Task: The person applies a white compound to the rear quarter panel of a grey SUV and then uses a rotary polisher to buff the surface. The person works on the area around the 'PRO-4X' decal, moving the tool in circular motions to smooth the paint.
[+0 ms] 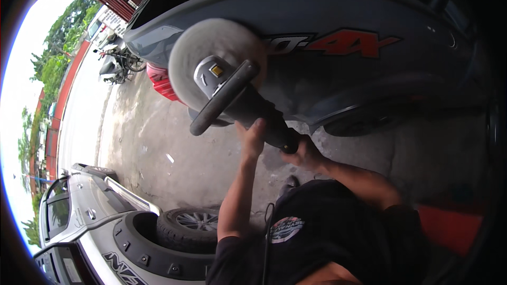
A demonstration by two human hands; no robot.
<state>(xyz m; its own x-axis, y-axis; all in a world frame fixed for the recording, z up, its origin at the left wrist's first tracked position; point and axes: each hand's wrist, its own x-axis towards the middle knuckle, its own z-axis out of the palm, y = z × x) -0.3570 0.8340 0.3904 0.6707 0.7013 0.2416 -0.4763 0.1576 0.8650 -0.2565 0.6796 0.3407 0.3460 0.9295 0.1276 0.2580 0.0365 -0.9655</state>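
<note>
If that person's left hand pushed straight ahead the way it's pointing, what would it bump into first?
The polisher: the left hand is against its dark body. Beyond that, the line seems to run to the grey vehicle panel, though depth is hard to judge.

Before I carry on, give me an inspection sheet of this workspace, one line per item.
Surface: grey vehicle panel with a red-and-grey decal; concrete floor below.
Job's things: polisher, its round pale pad at the panel, blurred as if spinning; firm contact cannot be confirmed.
Clutter: small white mark or scrap on the floor, too small to tell.
Hands: left hand grips the polisher's body, right hand its rear end.
Cables: thin black cord beside the black shirt; its ends cannot be traced.
Surroundings: silver pickup, motorcycle, trees.
</note>
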